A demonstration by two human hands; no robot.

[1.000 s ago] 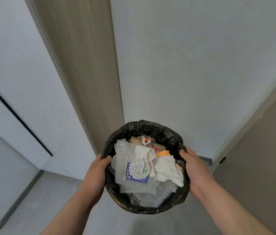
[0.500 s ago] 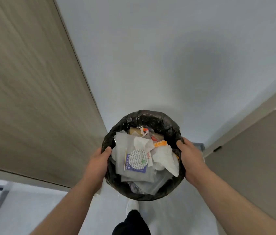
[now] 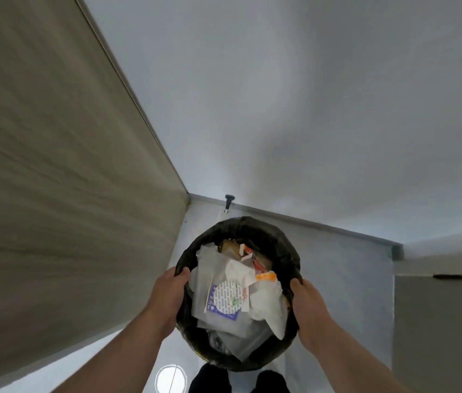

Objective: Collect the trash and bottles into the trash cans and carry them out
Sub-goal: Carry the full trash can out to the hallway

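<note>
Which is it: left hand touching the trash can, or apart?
Touching. Head view: the left hand wraps the trash can at its black-lined rim, thumb hooked over the edge, no gap visible.

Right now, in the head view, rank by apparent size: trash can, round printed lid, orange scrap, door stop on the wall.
1. trash can, by far the largest
2. round printed lid
3. orange scrap and door stop: they look about alike. The stop is farther from the camera, so I won't rank them.
</note>
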